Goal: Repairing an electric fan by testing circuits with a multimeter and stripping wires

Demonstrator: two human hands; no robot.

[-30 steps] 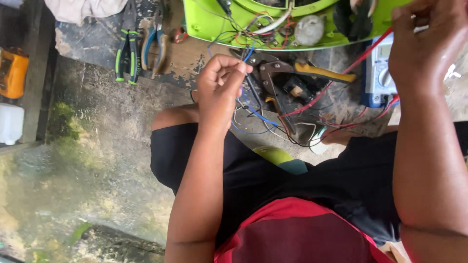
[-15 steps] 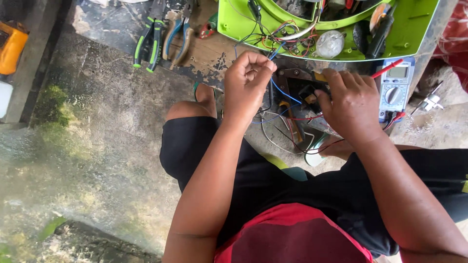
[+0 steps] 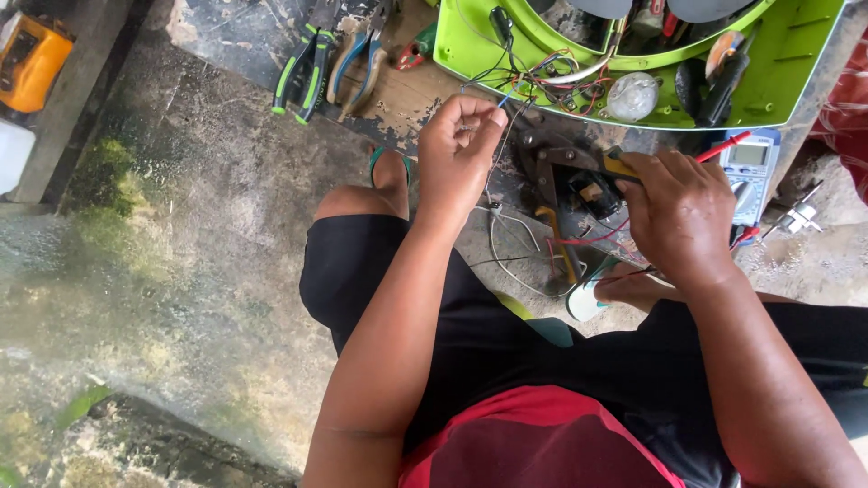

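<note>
Thin grey wire (image 3: 495, 136) is pinched between the fingertips of the left hand (image 3: 457, 154), its long axis running from the pinch up and to the right toward the tangle of wires (image 3: 551, 77) inside the green plastic housing (image 3: 778, 86); below the pinch it trails down toward a white connector (image 3: 495, 210) on the ground. That hand's fingers are drawn together, clamped on the wire.

To the right of the pinch, the right hand (image 3: 683, 212) lies palm down with its fingers curled over a dark tool with a yellow grip (image 3: 619, 165); whether it truly grasps it or merely rests on it cannot be told. One red probe (image 3: 723, 145) pokes out above its knuckles, and one blue multimeter (image 3: 749, 172) lies just beyond that hand.

Up and left of the pinch, well apart from it, lie two pairs of pliers: one with green-and-black handles (image 3: 303, 72), one with blue-and-orange handles (image 3: 357, 63), both with handles pointing toward the person. One clear bulb (image 3: 631, 95) sits in the housing. Far left lies one orange box (image 3: 32, 59).
</note>
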